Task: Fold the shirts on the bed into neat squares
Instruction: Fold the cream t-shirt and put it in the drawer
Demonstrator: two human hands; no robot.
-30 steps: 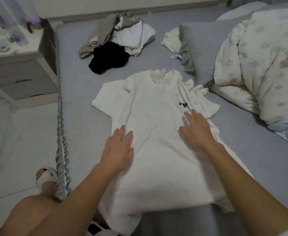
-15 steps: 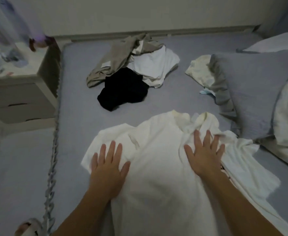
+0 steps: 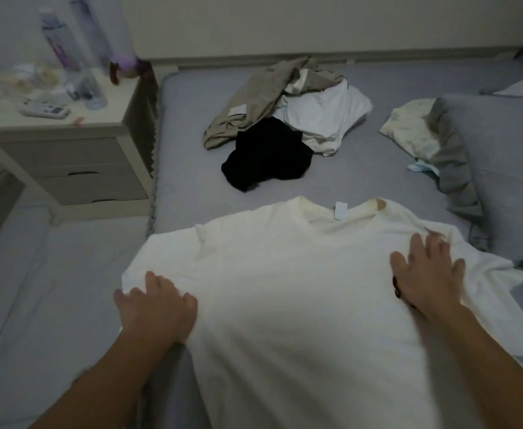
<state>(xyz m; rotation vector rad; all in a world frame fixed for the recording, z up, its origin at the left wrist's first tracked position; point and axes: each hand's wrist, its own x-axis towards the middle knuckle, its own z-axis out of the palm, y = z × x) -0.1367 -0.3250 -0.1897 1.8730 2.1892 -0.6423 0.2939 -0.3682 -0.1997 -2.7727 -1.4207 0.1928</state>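
A white T-shirt [image 3: 285, 289] lies spread on the grey bed [image 3: 192, 187], collar and tag pointing away from me. My left hand [image 3: 158, 308] rests on the edge of its left sleeve, fingers slightly bent. With fingers spread, my right hand [image 3: 424, 274] presses flat on the shirt near the right shoulder, over a dark print. A pile of other clothes sits farther up the bed: a beige garment [image 3: 254, 103], a white one [image 3: 325, 116] and a black one [image 3: 266, 156].
A grey pillow [image 3: 501, 168] lies at the right with a pale patterned cloth [image 3: 408, 125] beside it. A bedside table [image 3: 59, 156] with bottles [image 3: 62, 48] and a remote [image 3: 45, 110] stands at the left. The bed's left edge runs close to my left hand.
Both hands slid outward over the shirt, the left to the sleeve edge, the right toward the right shoulder. The shirt's collar and right side now lie flatter.
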